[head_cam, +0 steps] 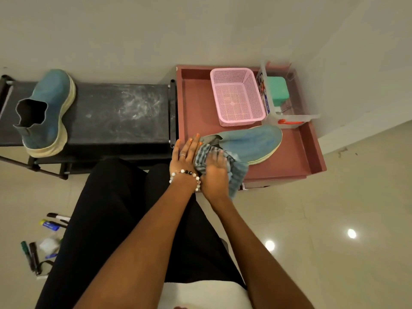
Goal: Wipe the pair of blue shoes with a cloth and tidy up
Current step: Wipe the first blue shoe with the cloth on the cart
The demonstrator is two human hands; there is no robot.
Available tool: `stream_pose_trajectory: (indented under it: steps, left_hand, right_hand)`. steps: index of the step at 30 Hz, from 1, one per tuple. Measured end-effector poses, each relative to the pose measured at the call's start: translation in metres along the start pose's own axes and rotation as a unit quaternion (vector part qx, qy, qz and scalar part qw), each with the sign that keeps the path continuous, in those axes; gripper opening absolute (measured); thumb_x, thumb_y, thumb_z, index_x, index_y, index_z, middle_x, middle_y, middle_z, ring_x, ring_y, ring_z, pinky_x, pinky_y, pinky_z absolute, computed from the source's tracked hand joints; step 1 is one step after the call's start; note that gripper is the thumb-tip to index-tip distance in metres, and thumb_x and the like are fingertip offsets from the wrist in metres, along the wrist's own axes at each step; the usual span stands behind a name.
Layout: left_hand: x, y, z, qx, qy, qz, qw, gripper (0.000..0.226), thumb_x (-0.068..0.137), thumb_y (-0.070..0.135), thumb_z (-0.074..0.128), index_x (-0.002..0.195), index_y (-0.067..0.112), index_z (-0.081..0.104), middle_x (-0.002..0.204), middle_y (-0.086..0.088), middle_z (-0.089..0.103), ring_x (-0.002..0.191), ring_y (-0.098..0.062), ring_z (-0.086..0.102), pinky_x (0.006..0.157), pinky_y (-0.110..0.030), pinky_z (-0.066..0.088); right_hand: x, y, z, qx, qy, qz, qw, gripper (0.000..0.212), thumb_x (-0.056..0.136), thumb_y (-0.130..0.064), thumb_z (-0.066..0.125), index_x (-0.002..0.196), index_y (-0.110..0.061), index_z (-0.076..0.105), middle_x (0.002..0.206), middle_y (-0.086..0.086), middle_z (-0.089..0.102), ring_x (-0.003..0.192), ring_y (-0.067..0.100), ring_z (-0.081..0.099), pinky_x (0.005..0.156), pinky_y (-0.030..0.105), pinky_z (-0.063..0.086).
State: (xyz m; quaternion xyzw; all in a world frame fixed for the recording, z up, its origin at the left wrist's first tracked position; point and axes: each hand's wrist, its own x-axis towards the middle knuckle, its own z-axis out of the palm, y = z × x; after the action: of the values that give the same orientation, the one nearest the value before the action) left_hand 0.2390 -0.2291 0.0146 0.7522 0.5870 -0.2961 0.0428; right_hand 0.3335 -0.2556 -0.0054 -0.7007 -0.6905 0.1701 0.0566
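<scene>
Spare blue shoe [48, 112] sits at the black bench's [116, 112] left end. Left hand [186, 156], fingers straight, braces the heel of the second shoe [252, 142] at the pink tray's [312, 148] front edge. Right hand [215, 172] grips the cloth [236, 172] against its heel; long axis runs up-right, toe away from both hands.

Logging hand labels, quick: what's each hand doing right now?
Left hand: open, fingers straight, steadying the blue shoe.
Right hand: presses the striped cloth on that shoe; grip unclear.

floor [334, 219] glossy tile | basket [237, 97] perforated plastic | cloth [238, 172] ribbed fabric
</scene>
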Motion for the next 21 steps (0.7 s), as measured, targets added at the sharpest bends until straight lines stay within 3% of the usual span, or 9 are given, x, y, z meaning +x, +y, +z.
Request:
stream_pose_trajectory:
  steps: [2, 4, 6, 8, 11, 13, 15, 18, 21]
  left_hand:
    - [0.0, 0.001, 0.002, 0.002, -0.001, -0.004, 1.0, 0.094, 0.095, 0.042, 0.041, 0.138, 0.011, -0.037, 0.143, -0.008, -0.048, 0.141, -0.022, -0.029, 0.114, -0.053, -0.016]
    - [0.002, 0.003, 0.002, -0.007, 0.019, -0.005, 1.0, 0.094, 0.096, 0.032, 0.044, 0.137, 0.011, -0.038, 0.142, -0.008, -0.049, 0.141, -0.024, -0.028, 0.11, -0.055, -0.019]
    - [0.002, 0.006, 0.002, -0.007, 0.019, -0.005, 1.0, 0.089, 0.098, 0.035, 0.039, 0.139, 0.011, -0.036, 0.143, -0.009, -0.047, 0.142, -0.025, -0.027, 0.11, -0.056, -0.019]
    - [0.002, 0.008, 0.004, 0.003, 0.016, -0.014, 1.0, 0.087, 0.099, 0.039, 0.035, 0.138, 0.01, -0.037, 0.144, -0.01, -0.047, 0.141, -0.028, -0.028, 0.111, -0.056, -0.017]
    - [0.007, 0.008, 0.008, 0.031, 0.032, -0.037, 0.998, 0.097, 0.096, 0.047, 0.041, 0.134, 0.01, -0.041, 0.136, -0.013, -0.054, 0.138, -0.03, -0.033, 0.108, -0.059, -0.02]
    - [0.006, 0.008, 0.008, 0.023, 0.032, -0.018, 0.999, 0.093, 0.097, 0.047, 0.036, 0.136, 0.01, -0.039, 0.138, -0.011, -0.052, 0.139, -0.031, -0.032, 0.107, -0.06, -0.021]
    - [0.005, 0.008, 0.007, 0.016, 0.041, -0.006, 0.999, 0.088, 0.098, 0.043, 0.034, 0.137, 0.011, -0.039, 0.143, -0.009, -0.048, 0.14, -0.031, -0.031, 0.107, -0.06, -0.021]
    - [0.007, 0.011, 0.008, 0.019, 0.051, -0.019, 0.998, 0.087, 0.099, 0.043, 0.033, 0.135, 0.011, -0.039, 0.143, -0.009, -0.047, 0.138, -0.033, -0.032, 0.105, -0.06, -0.023]
    - [0.011, 0.012, 0.009, 0.031, 0.056, -0.027, 0.998, 0.081, 0.1, 0.048, 0.024, 0.137, 0.011, -0.037, 0.145, -0.01, -0.045, 0.139, -0.033, -0.031, 0.108, -0.057, -0.021]
  right_hand:
    - [-0.006, 0.028, 0.005, -0.005, 0.001, -0.107, 0.994, 0.072, 0.069, -0.004, 0.068, 0.136, 0.002, 0.043, 0.142, 0.023, 0.043, 0.137, 0.036, 0.031, 0.113, 0.046, 0.019]
    - [-0.005, 0.062, 0.001, -0.091, -0.013, -0.137, 0.986, 0.091, 0.049, -0.006, 0.085, 0.132, -0.003, 0.049, 0.137, 0.017, 0.051, 0.133, 0.033, 0.041, 0.11, 0.049, 0.022]
    - [-0.002, 0.062, -0.011, -0.133, -0.015, -0.081, 0.988, 0.084, 0.06, -0.014, 0.083, 0.135, -0.001, 0.046, 0.139, 0.019, 0.048, 0.136, 0.033, 0.035, 0.113, 0.047, 0.014]
    - [-0.003, 0.033, -0.008, -0.061, -0.018, -0.005, 0.998, 0.071, 0.084, -0.017, 0.065, 0.143, 0.004, 0.03, 0.15, 0.024, 0.028, 0.144, 0.034, 0.014, 0.116, 0.04, -0.001]
    - [-0.01, 0.003, 0.007, 0.036, -0.019, -0.034, 0.999, 0.064, 0.083, 0.0, 0.059, 0.141, 0.006, 0.033, 0.151, 0.026, 0.024, 0.144, 0.033, 0.007, 0.117, 0.04, 0.001]
    - [-0.014, 0.024, 0.007, 0.009, 0.012, -0.132, 0.991, 0.07, 0.065, 0.014, 0.065, 0.131, 0.007, 0.047, 0.141, 0.025, 0.042, 0.138, 0.036, 0.028, 0.114, 0.05, 0.019]
    - [-0.008, 0.055, 0.007, -0.091, 0.035, -0.177, 0.979, 0.076, 0.053, 0.013, 0.07, 0.127, 0.003, 0.054, 0.133, 0.02, 0.053, 0.13, 0.036, 0.044, 0.108, 0.054, 0.024]
    - [0.0, 0.041, -0.002, -0.174, 0.021, -0.113, 0.978, 0.061, 0.074, -0.006, 0.068, 0.133, -0.003, 0.05, 0.138, 0.016, 0.05, 0.136, 0.036, 0.034, 0.11, 0.057, 0.015]
    - [0.003, 0.002, 0.012, -0.08, -0.011, -0.013, 0.997, 0.053, 0.094, -0.02, 0.048, 0.144, -0.005, 0.034, 0.153, 0.015, 0.026, 0.145, 0.032, 0.009, 0.115, 0.051, -0.002]
